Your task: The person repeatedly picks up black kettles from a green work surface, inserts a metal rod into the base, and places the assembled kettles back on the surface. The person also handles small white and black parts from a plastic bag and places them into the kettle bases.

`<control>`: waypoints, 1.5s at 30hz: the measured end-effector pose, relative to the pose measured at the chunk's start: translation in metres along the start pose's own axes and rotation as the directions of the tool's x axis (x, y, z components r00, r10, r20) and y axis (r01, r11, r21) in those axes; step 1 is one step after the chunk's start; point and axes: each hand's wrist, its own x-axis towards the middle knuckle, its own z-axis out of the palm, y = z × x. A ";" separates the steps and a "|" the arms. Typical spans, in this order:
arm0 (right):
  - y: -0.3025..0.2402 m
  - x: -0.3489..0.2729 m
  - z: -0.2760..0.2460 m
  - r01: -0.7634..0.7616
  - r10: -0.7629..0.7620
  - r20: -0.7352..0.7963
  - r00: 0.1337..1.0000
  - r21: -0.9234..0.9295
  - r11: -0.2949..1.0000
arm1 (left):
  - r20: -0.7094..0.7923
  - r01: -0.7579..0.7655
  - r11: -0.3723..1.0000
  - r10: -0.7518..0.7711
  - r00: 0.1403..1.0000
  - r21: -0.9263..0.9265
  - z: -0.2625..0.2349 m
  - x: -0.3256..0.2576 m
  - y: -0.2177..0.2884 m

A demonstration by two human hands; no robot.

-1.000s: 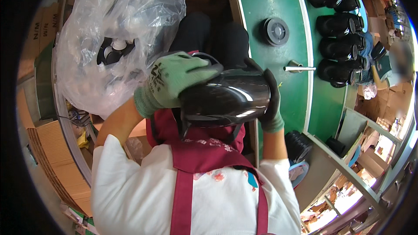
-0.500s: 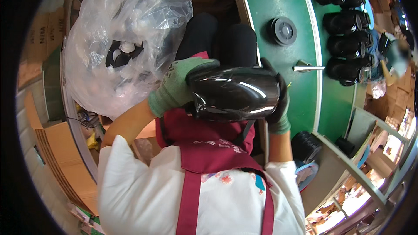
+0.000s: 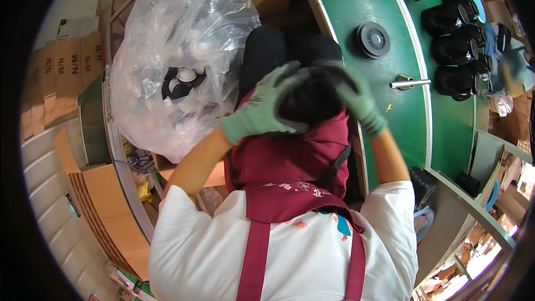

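Observation:
Over my lap, both hands in green gloves with dark palms grip a black rounded glossy shell point(image 3: 310, 97). My left hand point(image 3: 262, 106) curls around its left side. Its right side is held by my right hand point(image 3: 359, 97), with fingers bent over the top. The shell now looks dark and smeared by motion, so its open side cannot be made out. Beyond my maroon apron point(image 3: 284, 156), my dark-trousered knees show above the shell.
A clear plastic bag point(image 3: 167, 33) with white and black parts stands at left. On the green table point(image 3: 384, 128) lie a grey round disc point(image 3: 373, 40) and a metal tube piece point(image 3: 409, 82). Several black shells point(image 3: 454, 50) line the far side, near another person point(image 3: 515, 69). Cardboard point(image 3: 111, 200) leans at lower left.
The shell, earlier lying sideways with its glossy side showing, has been turned and now shows a darker face. My hands have come closer together; the whole view has shifted slightly.

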 end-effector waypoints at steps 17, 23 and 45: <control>0.198 -0.192 -0.212 -0.610 0.411 -0.593 0.693 -0.177 0.772 | -0.271 0.047 0.995 -0.070 0.960 -0.091 0.020 -0.006 -0.030; -0.035 0.015 -0.052 -0.444 0.460 -0.165 0.872 0.125 0.887 | -0.518 -0.059 0.953 0.212 0.829 0.296 -0.015 0.019 -0.014; 0.025 0.074 -0.037 -0.105 -0.109 0.195 0.975 0.832 0.545 | 0.180 0.031 0.968 -0.077 0.981 0.248 -0.045 0.092 -0.020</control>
